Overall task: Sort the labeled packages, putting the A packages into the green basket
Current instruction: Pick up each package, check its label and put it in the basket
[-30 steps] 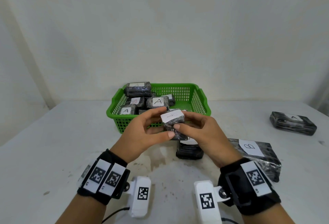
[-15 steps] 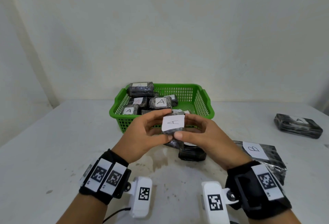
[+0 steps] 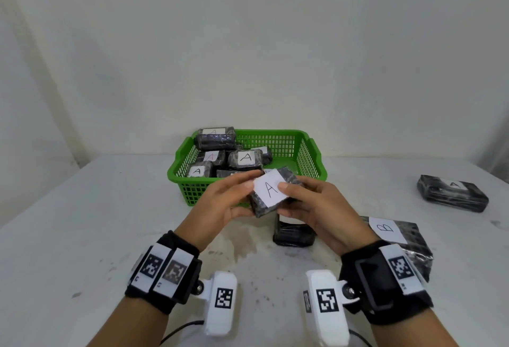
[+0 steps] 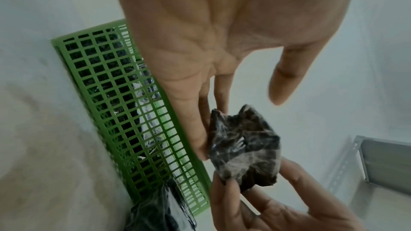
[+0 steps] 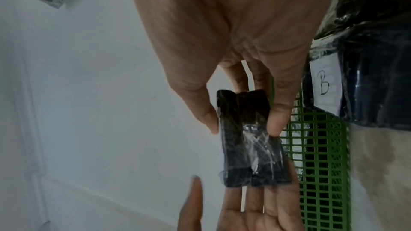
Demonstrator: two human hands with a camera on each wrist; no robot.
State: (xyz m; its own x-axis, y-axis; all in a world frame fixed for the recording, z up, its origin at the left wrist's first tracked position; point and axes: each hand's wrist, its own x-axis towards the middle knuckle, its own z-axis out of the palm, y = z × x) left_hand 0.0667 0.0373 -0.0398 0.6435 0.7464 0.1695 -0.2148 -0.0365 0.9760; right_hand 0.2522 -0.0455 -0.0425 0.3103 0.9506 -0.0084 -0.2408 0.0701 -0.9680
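A small black wrapped package (image 3: 271,192) with a white label marked A is held up just in front of the green basket (image 3: 311,154). My right hand (image 3: 286,198) pinches it between thumb and fingers, which the right wrist view shows on the package (image 5: 249,147). My left hand (image 3: 249,198) lies with straight fingers (image 4: 198,129) against the package's other side, its thumb a little off it. Several packages marked A (image 3: 245,159) lie in the basket's left half.
Another A package (image 3: 451,192) lies at the far right of the white table (image 3: 82,236). A larger package marked B (image 3: 396,236) lies beside my right wrist. A small dark package (image 3: 292,233) sits on the table under my hands. The basket's right half shows bare mesh.
The held package has been turned so that its A label faces me. Both hands have stayed in front of the basket.
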